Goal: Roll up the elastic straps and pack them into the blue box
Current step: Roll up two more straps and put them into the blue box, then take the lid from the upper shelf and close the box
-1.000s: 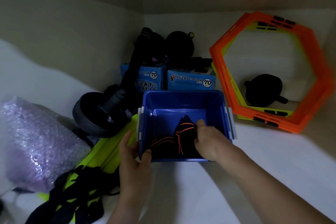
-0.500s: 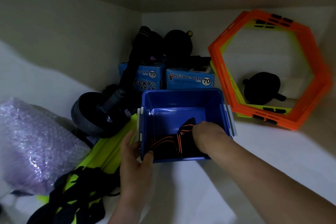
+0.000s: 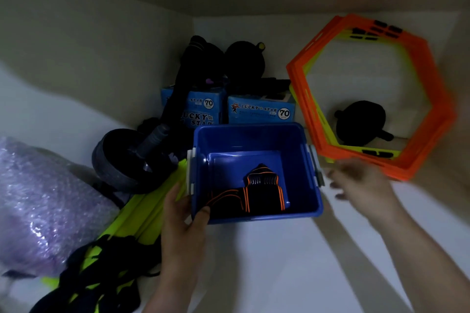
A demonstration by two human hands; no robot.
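I see the blue box [image 3: 254, 140] on the white surface, lid off. A rolled black elastic strap with orange edging [image 3: 264, 193] lies inside on the bottom, toward the near wall. My left hand [image 3: 183, 213] grips the box's near-left corner, thumb hooked over the rim. My right hand [image 3: 361, 183] is blurred, just right of the box and outside it, fingers loosely spread and holding nothing. More black and green straps [image 3: 101, 269] lie loose at lower left. Orange hexagon rings [image 3: 437, 99] lean on the wall behind the right hand.
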